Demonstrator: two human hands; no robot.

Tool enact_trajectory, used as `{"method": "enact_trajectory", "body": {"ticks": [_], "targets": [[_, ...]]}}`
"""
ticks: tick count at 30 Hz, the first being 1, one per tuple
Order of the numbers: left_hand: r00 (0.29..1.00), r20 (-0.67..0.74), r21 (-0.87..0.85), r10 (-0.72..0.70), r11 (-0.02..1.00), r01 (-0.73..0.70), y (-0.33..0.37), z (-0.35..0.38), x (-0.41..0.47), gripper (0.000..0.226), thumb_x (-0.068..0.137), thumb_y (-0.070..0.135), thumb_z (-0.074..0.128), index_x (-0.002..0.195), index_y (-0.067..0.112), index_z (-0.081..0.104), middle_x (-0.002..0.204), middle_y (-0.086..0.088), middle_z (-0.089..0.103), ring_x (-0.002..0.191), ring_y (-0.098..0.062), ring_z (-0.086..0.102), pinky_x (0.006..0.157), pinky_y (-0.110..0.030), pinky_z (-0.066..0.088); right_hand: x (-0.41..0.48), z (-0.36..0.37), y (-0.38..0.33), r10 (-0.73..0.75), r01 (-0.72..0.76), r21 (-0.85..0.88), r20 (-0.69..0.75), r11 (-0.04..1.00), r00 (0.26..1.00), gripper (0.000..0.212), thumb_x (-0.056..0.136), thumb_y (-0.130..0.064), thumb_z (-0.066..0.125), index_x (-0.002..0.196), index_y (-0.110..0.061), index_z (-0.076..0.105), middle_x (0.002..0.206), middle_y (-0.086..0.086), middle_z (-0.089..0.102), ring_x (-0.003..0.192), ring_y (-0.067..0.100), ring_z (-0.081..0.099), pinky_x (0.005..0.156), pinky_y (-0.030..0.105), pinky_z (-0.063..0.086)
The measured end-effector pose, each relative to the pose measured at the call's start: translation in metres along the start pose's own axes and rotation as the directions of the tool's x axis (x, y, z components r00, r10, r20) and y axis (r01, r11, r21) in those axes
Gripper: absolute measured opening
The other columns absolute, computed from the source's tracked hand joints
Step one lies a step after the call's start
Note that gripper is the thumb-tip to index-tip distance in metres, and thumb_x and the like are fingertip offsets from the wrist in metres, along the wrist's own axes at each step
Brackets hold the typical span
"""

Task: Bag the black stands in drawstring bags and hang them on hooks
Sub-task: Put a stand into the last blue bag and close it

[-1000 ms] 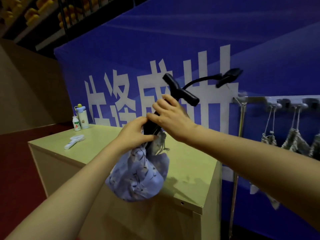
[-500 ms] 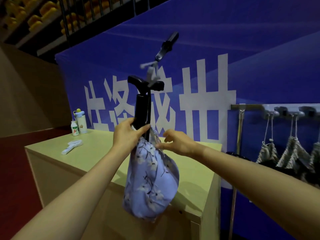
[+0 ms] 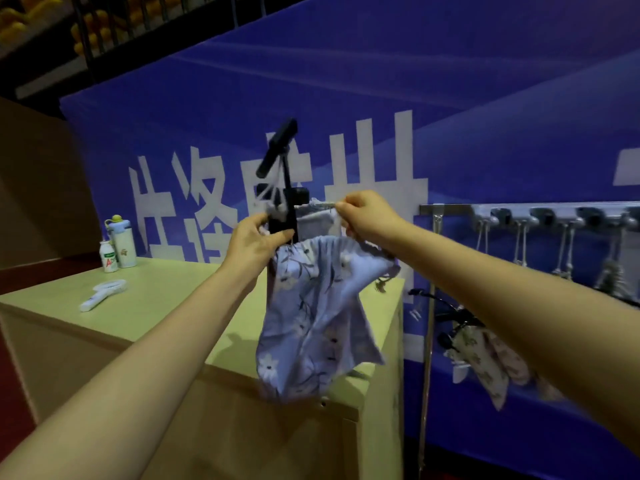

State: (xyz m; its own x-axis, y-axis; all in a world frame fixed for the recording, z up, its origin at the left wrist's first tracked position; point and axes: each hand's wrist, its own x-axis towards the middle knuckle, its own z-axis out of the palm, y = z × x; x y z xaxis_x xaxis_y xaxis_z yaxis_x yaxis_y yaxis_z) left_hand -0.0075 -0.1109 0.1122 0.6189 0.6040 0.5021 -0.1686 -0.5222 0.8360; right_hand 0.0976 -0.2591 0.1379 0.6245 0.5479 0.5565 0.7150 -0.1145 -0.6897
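Two grips busy: my left grip (image 3: 254,242) wraps the stand (image 3: 281,157), which sticks up out of the bag (image 3: 311,317); my right grip (image 3: 367,214) pinches the bag's mouth, all above the counter (image 3: 156,306).

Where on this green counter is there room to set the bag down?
The counter is bare between the white fan and the drawstring bag, and along its near edge. The far left corner is crowded: two bottles.
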Motion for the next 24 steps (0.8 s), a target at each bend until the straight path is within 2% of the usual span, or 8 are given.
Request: {"method": "enact_trajectory", "body": {"ticks": [3,4,9,13,17,19,22,24], "targets": [[0.994,0.107,-0.079,-0.011,0.997,0.02,0.009,0.011,0.0,0.05,0.081,0.009,0.07,0.129,0.008,0.055,0.121,-0.009,0.063,0.1,-0.023,0.063,0.079,-0.033,0.052,-0.001,-0.02,-0.004,0.045,-0.039,0.086,-0.058,0.995,0.997,0.042,0.097,-0.01,0.042,0.055,-0.014,0.041,0.054,0.005,0.04,0.046,0.015,0.037,0.047,0.026,0.031],[0.992,0.128,-0.09,0.005,0.996,0.006,0.012,0.016,0.0,0.054,0.079,0.013,0.072,0.13,0.008,0.055,0.127,-0.012,0.061,0.108,-0.027,0.061,0.081,-0.036,0.052,-0.003,-0.025,-0.006,0.07,-0.059,0.151,-0.066,0.987,0.995,0.043,0.097,-0.008,0.041,0.055,-0.013,0.041,0.053,0.005,0.039,0.042,0.013,0.036,0.046,0.025,0.029],[0.989,0.097,-0.096,0.108,0.99,-0.099,0.036,0.039,-0.002,0.04,0.081,0.02,0.071,0.118,0.006,0.062,0.109,-0.006,0.065,0.099,-0.017,0.06,0.078,-0.028,0.05,-0.013,-0.046,-0.021,0.013,0.011,0.252,-0.097,0.968,0.995,0.037,0.097,-0.007,0.042,0.061,-0.017,0.041,0.056,0.003,0.038,0.036,0.007,0.039,0.039,0.022,0.03],[0.988,0.084,-0.197,0.132,0.974,-0.113,0.058,0.051,-0.002,0.031,0.083,0.019,0.069,0.111,0.007,0.066,0.098,-0.003,0.067,0.082,-0.009,0.064,0.064,-0.012,0.05,-0.006,-0.064,-0.038,-0.044,0.106,0.333,-0.19,0.937,0.981,0.043,0.098,-0.012,0.042,0.055,-0.013,0.043,0.041,-0.003,0.038,0.03,0.003,0.03,0.035,0.015,0.025],[0.966,0.222,-0.345,0.132,0.937,-0.049,0.08,0.077,-0.01,0.019,0.084,0.016,0.068,0.101,0.009,0.067,0.1,-0.013,0.071,0.098,-0.028,0.068,0.092,-0.044,0.054,-0.013,-0.094,-0.044,-0.042,0.125,0.379,-0.219,0.917,0.975,0.039,0.098,-0.008,0.041,0.059,-0.01,0.048,0.036,-0.009,0.042,0.029,0.003,0.031,0.035,0.015,0.024],[0.942,0.301,-0.374,0.148,0.927,-0.026,0.084,0.1,-0.019,0.018,0.085,0.011,0.065,0.102,0.005,0.066,0.096,-0.014,0.069,0.092,-0.029,0.067,0.092,-0.045,0.051,-0.023,-0.111,-0.036,-0.003,0.076,0.321,-0.22,0.944,0.975,0.039,0.096,-0.008,0.044,0.057,-0.011,0.046,0.038,-0.005,0.041,0.031,0.006,0.032,0.038,0.019,0.024],[0.895,0.417,-0.428,0.155,0.903,0.043,0.086,0.151,-0.041,0.019,0.086,0.002,0.059,0.105,-0.002,0.065,0.09,-0.015,0.069,0.082,-0.023,0.065,0.084,-0.037,0.053,-0.046,-0.15,-0.007,0.087,-0.028,0.216,-0.265,0.976,0.96,0.039,0.091,-0.006,0.048,0.053,-0.012,0.041,0.05,0.008,0.035,0.036,0.013,0.03,0.042,0.021,0.022],[0.86,0.501,-0.445,0.093,0.88,0.164,0.086,0.184,-0.056,0.013,0.087,-0.001,0.053,0.086,0.005,0.065,0.063,-0.001,0.069,0.056,-0.01,0.063,0.058,-0.022,0.051,-0.066,-0.181,0.012,0.144,-0.105,0.138,-0.31,0.985,0.94,0.036,0.09,-0.006,0.05,0.055,-0.011,0.041,0.052,0.009,0.033,0.03,0.01,0.027,0.037,0.015,0.02]]}}
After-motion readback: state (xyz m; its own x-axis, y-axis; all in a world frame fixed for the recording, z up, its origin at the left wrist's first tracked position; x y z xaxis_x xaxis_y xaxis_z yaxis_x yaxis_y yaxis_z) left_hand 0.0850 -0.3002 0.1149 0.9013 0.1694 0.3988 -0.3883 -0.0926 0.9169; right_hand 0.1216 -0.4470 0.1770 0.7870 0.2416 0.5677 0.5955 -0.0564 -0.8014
